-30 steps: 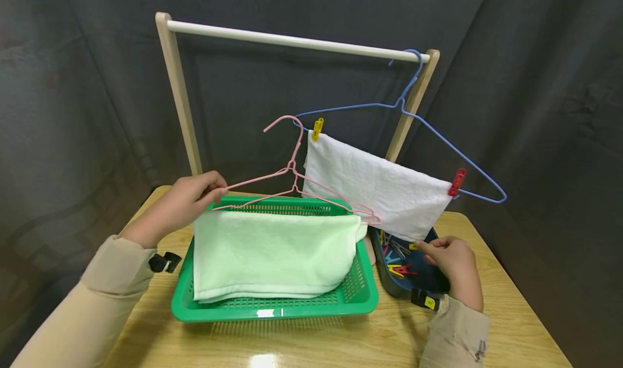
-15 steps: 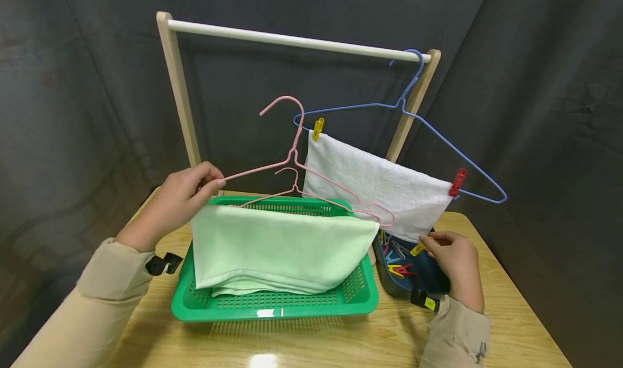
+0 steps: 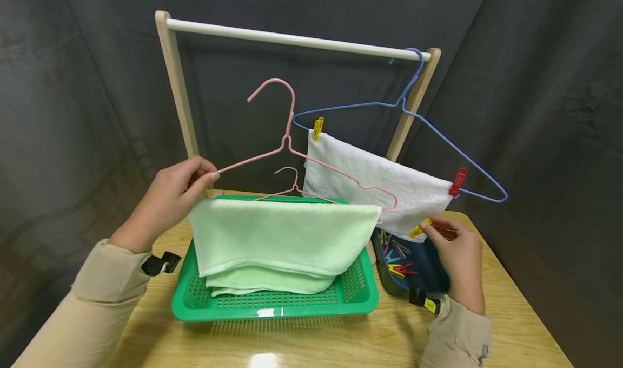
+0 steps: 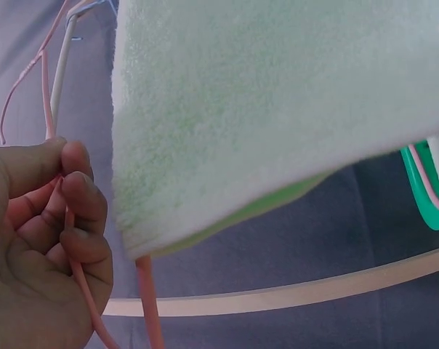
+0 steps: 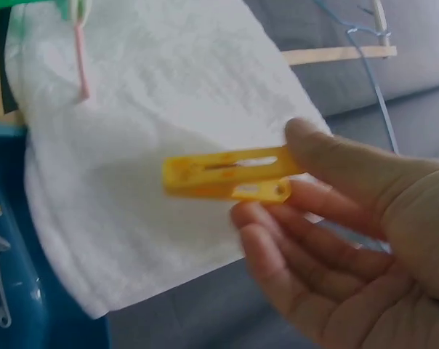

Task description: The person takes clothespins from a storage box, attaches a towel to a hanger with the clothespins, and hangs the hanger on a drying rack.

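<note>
My left hand (image 3: 167, 200) grips the left shoulder of a pink hanger (image 3: 258, 158). Folded over that hanger's lower bar hangs a light green towel (image 3: 292, 230), its lower part over the green basket; in the left wrist view the towel's edge (image 4: 227, 218) falls beside my curled fingers. Between thumb and fingers, my right hand (image 3: 459, 254) pinches a yellow clothespin (image 5: 227, 171) by its handle end. That clothespin overlaps the lower corner of a white towel (image 3: 370, 178) in the head view. The white towel hangs from a blue hanger (image 3: 350, 107).
The green basket (image 3: 233, 315) stands on the wooden table (image 3: 311, 346), with more green cloth and another pink hanger (image 3: 296, 176). Right of it, a dark blue bin (image 3: 399, 288) holds several clothespins. Behind rises a rack with a white rod (image 3: 292, 38). Yellow and red clothespins (image 3: 457, 182) hold the white towel.
My left hand has lifted the pink hanger up and slightly left, and the green towel has risen with it. My right hand has raised the yellow clothespin a little.
</note>
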Available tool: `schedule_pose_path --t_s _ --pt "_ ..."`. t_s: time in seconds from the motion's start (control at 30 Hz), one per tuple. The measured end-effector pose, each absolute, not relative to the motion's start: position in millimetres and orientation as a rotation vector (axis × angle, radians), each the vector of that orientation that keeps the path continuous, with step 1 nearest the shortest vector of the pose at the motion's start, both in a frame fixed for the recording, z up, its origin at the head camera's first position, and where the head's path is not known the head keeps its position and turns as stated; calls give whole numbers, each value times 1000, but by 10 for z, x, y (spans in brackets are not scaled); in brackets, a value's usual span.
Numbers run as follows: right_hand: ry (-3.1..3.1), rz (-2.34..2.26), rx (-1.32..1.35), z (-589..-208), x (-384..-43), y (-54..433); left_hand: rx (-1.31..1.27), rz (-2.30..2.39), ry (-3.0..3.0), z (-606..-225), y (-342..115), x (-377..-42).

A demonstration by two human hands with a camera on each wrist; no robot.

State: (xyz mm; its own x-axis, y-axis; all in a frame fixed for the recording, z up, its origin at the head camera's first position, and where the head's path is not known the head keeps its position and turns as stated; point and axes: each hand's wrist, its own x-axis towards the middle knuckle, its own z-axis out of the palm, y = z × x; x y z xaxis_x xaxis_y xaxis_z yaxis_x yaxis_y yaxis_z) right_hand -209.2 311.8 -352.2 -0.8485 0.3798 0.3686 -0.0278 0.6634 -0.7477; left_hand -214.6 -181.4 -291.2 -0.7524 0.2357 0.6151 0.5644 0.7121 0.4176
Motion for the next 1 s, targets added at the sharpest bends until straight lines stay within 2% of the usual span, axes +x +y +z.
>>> schedule_pose_path --t_s 0.27,1.0 --pt "-2062 1086 16 -3422 -2034 2980 -607 -829 -2387 -2913 -1789 -2126" --pt "-1749 1245 357 -3324 -1932 2799 -632 -841 -2369 -2964 -1764 -2133"
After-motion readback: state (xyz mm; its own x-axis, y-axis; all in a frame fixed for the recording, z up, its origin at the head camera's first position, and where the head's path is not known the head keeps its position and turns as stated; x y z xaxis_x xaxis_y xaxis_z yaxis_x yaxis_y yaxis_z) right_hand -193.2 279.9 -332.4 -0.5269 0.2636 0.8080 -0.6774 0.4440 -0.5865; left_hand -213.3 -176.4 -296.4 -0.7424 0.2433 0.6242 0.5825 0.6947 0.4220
